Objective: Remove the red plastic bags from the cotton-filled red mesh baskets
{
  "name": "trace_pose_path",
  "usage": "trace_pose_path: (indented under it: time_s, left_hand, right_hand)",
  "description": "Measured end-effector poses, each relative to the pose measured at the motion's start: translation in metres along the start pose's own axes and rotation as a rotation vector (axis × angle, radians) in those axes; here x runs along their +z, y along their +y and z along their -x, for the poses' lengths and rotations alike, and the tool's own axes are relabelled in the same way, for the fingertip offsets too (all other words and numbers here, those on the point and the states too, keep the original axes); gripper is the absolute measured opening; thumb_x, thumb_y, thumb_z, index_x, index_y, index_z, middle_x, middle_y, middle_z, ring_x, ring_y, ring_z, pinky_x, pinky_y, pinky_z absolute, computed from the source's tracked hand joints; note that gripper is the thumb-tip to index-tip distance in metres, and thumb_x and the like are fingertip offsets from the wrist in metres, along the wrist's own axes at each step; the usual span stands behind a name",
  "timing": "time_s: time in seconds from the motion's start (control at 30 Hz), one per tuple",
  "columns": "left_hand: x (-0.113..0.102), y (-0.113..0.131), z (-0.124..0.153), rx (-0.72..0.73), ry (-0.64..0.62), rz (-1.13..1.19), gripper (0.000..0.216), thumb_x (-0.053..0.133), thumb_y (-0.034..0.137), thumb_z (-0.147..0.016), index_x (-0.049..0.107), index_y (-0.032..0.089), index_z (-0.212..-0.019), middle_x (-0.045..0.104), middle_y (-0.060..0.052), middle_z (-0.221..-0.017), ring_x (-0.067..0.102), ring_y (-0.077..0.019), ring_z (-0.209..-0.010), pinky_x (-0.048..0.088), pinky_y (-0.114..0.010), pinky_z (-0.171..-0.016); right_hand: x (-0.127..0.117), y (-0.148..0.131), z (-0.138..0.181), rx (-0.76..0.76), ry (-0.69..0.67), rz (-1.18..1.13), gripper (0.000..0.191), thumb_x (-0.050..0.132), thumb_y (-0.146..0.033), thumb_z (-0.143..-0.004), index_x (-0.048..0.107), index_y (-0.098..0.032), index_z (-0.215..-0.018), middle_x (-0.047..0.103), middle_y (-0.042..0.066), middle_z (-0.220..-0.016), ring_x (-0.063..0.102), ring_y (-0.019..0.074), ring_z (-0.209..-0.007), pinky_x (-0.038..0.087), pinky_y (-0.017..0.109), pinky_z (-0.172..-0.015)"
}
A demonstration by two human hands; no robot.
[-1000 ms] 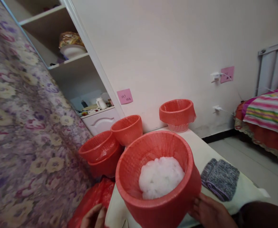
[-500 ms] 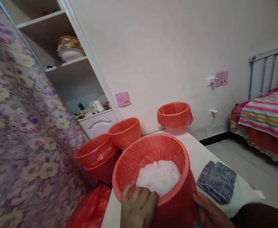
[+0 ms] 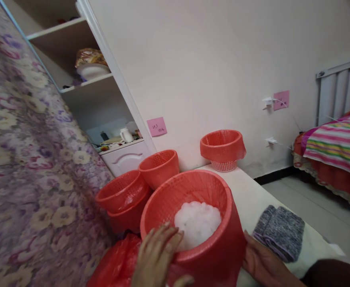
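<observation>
Two hands are set on the red bin, which stands on the white table between them, lined with a red bag and holding white fluff. The bin's base and both wrists are cut off by the frame edge. The left hand is spread open over the near rim, fingers reaching inside. The right hand is laid flat against the outer wall.

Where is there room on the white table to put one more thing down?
The white table is bare between the near red basket, the far basket by the wall and the grey cloth. It is crowded on the left, where stacked baskets and a red bag bunch together.
</observation>
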State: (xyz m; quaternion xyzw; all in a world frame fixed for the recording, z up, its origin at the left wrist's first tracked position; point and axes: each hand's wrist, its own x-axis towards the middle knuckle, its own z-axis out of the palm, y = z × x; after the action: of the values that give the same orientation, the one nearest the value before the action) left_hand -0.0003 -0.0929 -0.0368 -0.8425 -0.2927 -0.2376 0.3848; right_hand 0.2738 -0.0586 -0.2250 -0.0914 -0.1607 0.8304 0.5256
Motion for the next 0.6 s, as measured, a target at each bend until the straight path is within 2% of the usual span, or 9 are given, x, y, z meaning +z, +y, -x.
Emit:
trace_pose_path:
  time_s: [0.07, 0.17, 0.2, 0.27, 0.33, 0.4, 0.47, 0.53, 0.6]
  left_hand:
    - [0.002, 0.022, -0.018, 0.000, 0.020, 0.010, 0.050, 0.048, 0.060, -0.092, 0.058, 0.018, -0.118, 0.076, -0.005, -0.099, 0.070, -0.0206, -0.094, 0.049, -0.034, -0.085]
    - [0.011, 0.041, -0.026, -0.097, -0.106, 0.107, 0.013, 0.048, 0.031, -0.097, 0.056, 0.022, -0.101, 0.071, 0.001, -0.079, 0.068, -0.0183, -0.072, 0.048, -0.036, -0.075]
    - [0.014, 0.043, -0.024, -0.128, -0.166, 0.138, 0.006, 0.050, 0.023, -0.094, 0.055, 0.023, -0.097, 0.068, 0.003, -0.076, 0.067, -0.0180, -0.068, 0.047, -0.036, -0.073]
    - [0.016, 0.039, -0.018, -0.168, -0.234, 0.185, 0.007, 0.052, 0.017, -0.090, 0.054, 0.024, -0.092, 0.064, 0.004, -0.073, 0.064, -0.0178, -0.066, 0.044, -0.036, -0.072]
    - [0.015, 0.027, -0.011, -0.192, -0.232, 0.244, 0.005, 0.051, 0.023, -0.094, 0.055, 0.024, -0.091, 0.063, 0.004, -0.073, 0.063, -0.0178, -0.068, 0.043, -0.038, -0.078]
    - [0.013, 0.009, -0.004, -0.201, -0.244, 0.343, 0.016, 0.046, 0.033, -0.098, 0.057, 0.025, -0.090, 0.064, 0.003, -0.075, 0.063, -0.0175, -0.073, 0.042, -0.039, -0.086]
    - [0.014, -0.009, 0.005, -0.206, -0.218, 0.389, 0.027, 0.041, 0.040, -0.100, 0.060, 0.026, -0.088, 0.066, 0.002, -0.079, 0.064, -0.0181, -0.081, 0.043, -0.039, -0.092]
    - [0.019, -0.022, 0.017, -0.221, -0.081, 0.324, 0.039, 0.033, 0.045, -0.101, 0.064, 0.027, -0.086, 0.069, 0.000, -0.080, 0.065, -0.0185, -0.083, 0.046, -0.037, -0.091]
    - [0.021, -0.025, 0.024, -0.237, 0.047, 0.238, 0.045, 0.029, 0.050, -0.100, 0.068, 0.029, -0.093, 0.072, -0.002, -0.087, 0.066, -0.0190, -0.087, 0.047, -0.036, -0.092]
  right_hand:
    - [0.001, 0.002, -0.005, -0.022, 0.021, 0.051, 0.026, 0.066, -0.029, -0.090, 0.072, -0.024, -0.115, 0.079, 0.006, -0.109, 0.071, 0.0207, -0.101, 0.048, 0.037, -0.101]
    - [-0.005, 0.011, -0.008, -0.037, 0.057, 0.117, 0.021, 0.065, -0.028, -0.091, 0.074, -0.021, -0.109, 0.080, 0.006, -0.104, 0.073, 0.0200, -0.094, 0.052, 0.033, -0.090]
    - [-0.008, 0.014, -0.008, -0.039, 0.064, 0.123, 0.019, 0.065, -0.028, -0.091, 0.074, -0.021, -0.107, 0.080, 0.006, -0.101, 0.073, 0.0192, -0.091, 0.053, 0.031, -0.086]
    - [-0.011, 0.017, -0.006, -0.041, 0.062, 0.109, 0.016, 0.065, -0.024, -0.092, 0.075, -0.020, -0.103, 0.081, 0.004, -0.093, 0.073, 0.0156, -0.080, 0.054, 0.027, -0.079]
    - [-0.012, 0.017, -0.004, -0.030, 0.069, 0.053, 0.012, 0.066, -0.020, -0.090, 0.075, -0.022, -0.098, 0.081, 0.000, -0.088, 0.073, 0.0120, -0.074, 0.054, 0.023, -0.076]
    - [-0.011, 0.014, -0.002, 0.018, 0.062, -0.024, 0.011, 0.069, -0.026, -0.089, 0.075, -0.021, -0.096, 0.082, 0.001, -0.091, 0.074, 0.0129, -0.079, 0.054, 0.023, -0.078]
    - [-0.008, 0.008, -0.002, 0.060, 0.012, -0.092, 0.030, 0.068, -0.043, -0.088, 0.074, -0.018, -0.103, 0.081, 0.007, -0.099, 0.074, 0.0184, -0.091, 0.055, 0.029, -0.086]
    - [-0.002, 0.001, -0.004, 0.070, -0.038, -0.125, 0.048, 0.060, -0.057, -0.088, 0.073, -0.014, -0.107, 0.081, 0.011, -0.099, 0.074, 0.0228, -0.095, 0.054, 0.036, -0.092]
    - [0.005, -0.007, -0.008, 0.060, -0.048, -0.132, 0.049, 0.054, -0.057, -0.092, 0.074, -0.014, -0.105, 0.081, 0.011, -0.095, 0.074, 0.0234, -0.096, 0.052, 0.040, -0.097]
